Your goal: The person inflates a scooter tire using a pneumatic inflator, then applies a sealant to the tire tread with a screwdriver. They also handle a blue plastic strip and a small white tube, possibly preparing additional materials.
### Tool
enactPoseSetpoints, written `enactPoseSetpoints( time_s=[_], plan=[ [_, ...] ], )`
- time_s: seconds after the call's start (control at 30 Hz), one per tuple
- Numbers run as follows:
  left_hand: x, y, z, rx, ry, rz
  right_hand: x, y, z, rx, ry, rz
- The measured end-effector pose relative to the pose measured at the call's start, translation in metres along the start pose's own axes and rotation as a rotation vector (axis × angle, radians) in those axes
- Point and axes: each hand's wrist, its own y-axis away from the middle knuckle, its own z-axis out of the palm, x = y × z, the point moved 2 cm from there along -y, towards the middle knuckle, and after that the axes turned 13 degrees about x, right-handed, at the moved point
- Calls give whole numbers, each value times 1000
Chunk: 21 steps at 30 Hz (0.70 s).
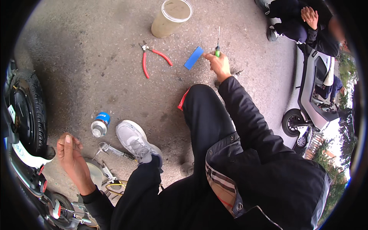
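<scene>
In my right hand (pixel 220 67) is a thin-shafted screwdriver (pixel 217 51) with a green and dark handle, its tip pointing away from me. The index finger of that hand reaches toward a flat blue rectangular strip (pixel 193 58) on the ground, close to its right edge. Left of the strip lie cutting pliers (pixel 145 48) with red handles spread apart. At the lower left, my left hand (pixel 73 159) is raised near a wheel, thumb pressed to curled fingers. Whatever it may pinch is too small to make out.
A tub of murky liquid (pixel 163 28) stands at the far side. A blue and silver can (pixel 100 124) and an air gun (pixel 115 150) lie near my shoe (pixel 136 140). A scooter wheel (pixel 36 115) borders the left. Another person (pixel 306 23) is at the far right, near a parked vehicle (pixel 312 88).
</scene>
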Motion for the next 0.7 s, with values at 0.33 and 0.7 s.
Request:
enactPoseSetpoints(
  time_s=[0.33, 0.7],
  plan=[
    [-1, 21, 37, -97, -42, 17, 24, -47, 37, -66, 119, -85],
    [-16, 50, 75, -361, -63, -81, -49, 101, -22, -379, -903, 334]
  ],
)
